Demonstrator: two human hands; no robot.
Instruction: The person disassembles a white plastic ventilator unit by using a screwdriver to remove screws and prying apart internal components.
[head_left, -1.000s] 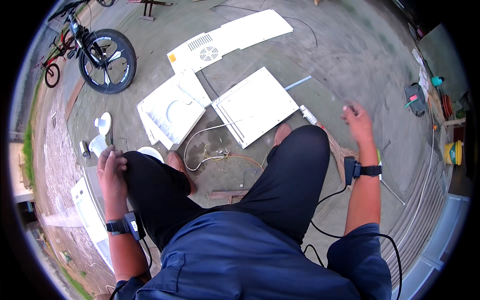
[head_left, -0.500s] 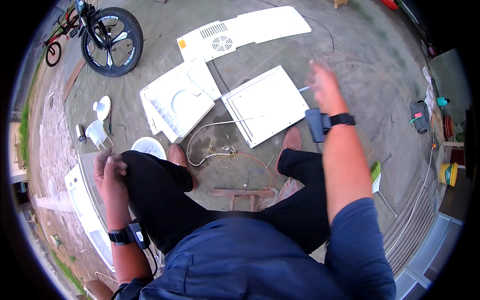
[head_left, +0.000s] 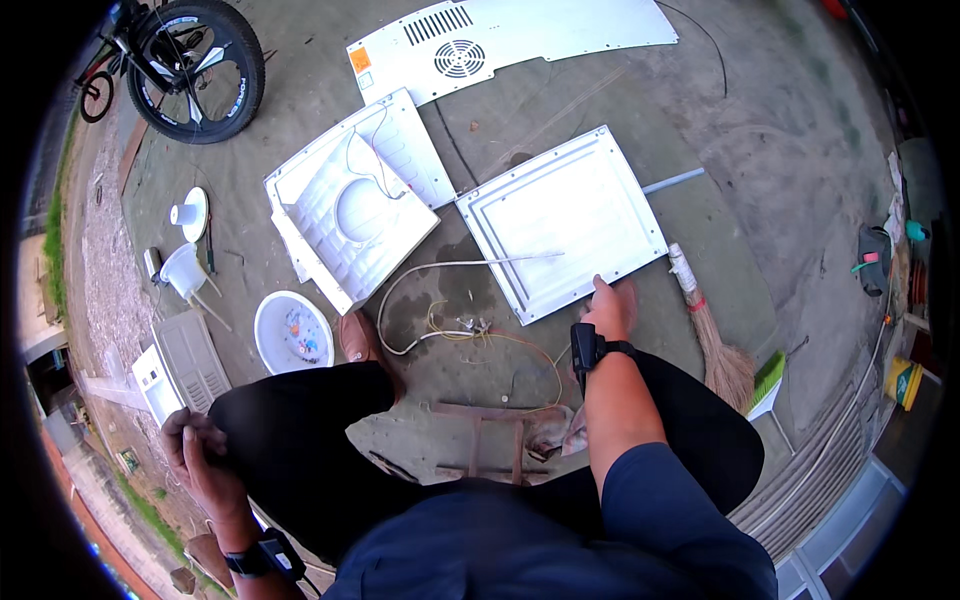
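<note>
My right hand [head_left: 606, 308] is at the near edge of a white metal panel [head_left: 560, 225] with a raised rim, lying on the ground. Its fingers are closed over that edge; their undersides are hidden. Beside my left knee, my left hand [head_left: 200, 452] has its fingers curled in, and nothing shows in them. To the left of the panel lies an angular white housing [head_left: 385, 215] with a round recess and a thin wire. A pale hose [head_left: 440, 264] curves from the panel to a tangle of yellow wires [head_left: 465, 325] between my feet.
A white basin [head_left: 262, 335] with small bits stands by my left foot. A long vented panel [head_left: 540, 35] lies at the far side. The straw broom [head_left: 715, 345] and green brush [head_left: 768, 385] are at right; a bicycle wheel [head_left: 197, 70] is far left.
My right hand has come back toward me from beyond the panel to its near edge. The view has shifted, bringing the straw broom and more of the basin into sight.
</note>
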